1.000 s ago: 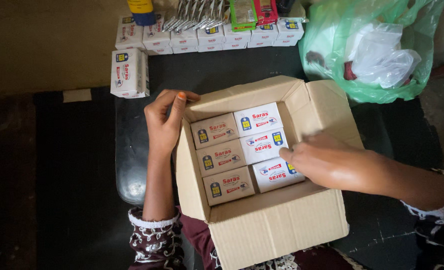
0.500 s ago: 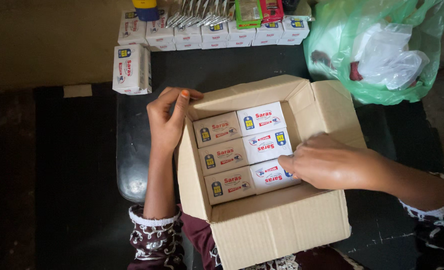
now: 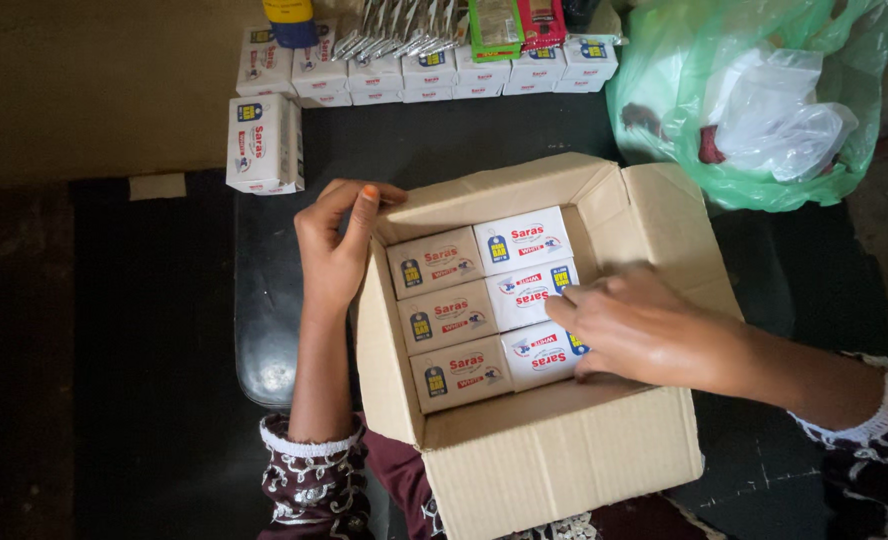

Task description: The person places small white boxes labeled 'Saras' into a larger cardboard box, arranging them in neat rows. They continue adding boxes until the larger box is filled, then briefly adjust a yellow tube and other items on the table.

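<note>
An open cardboard box (image 3: 554, 455) sits in front of me, holding several small white packets (image 3: 484, 300) laid flat in two columns. My left hand (image 3: 334, 245) grips the box's far-left corner flap, thumb over the rim. My right hand (image 3: 629, 325) reaches into the box from the right, its fingers resting on the near-right white packet (image 3: 536, 355) and the edge of the one above it. Its fingers are spread and hold nothing.
A row of the same white packets (image 3: 434, 72) lines the back edge, with one standing packet (image 3: 262, 143) at the left. Green and red sachets (image 3: 514, 22) lie on the row. A green plastic bag (image 3: 764, 100) bulges at the back right. A dark mat covers the surface.
My right hand slid slightly left and up over the right column of packets, fingers now pointing toward the middle packet. My left hand stayed on the box corner.
</note>
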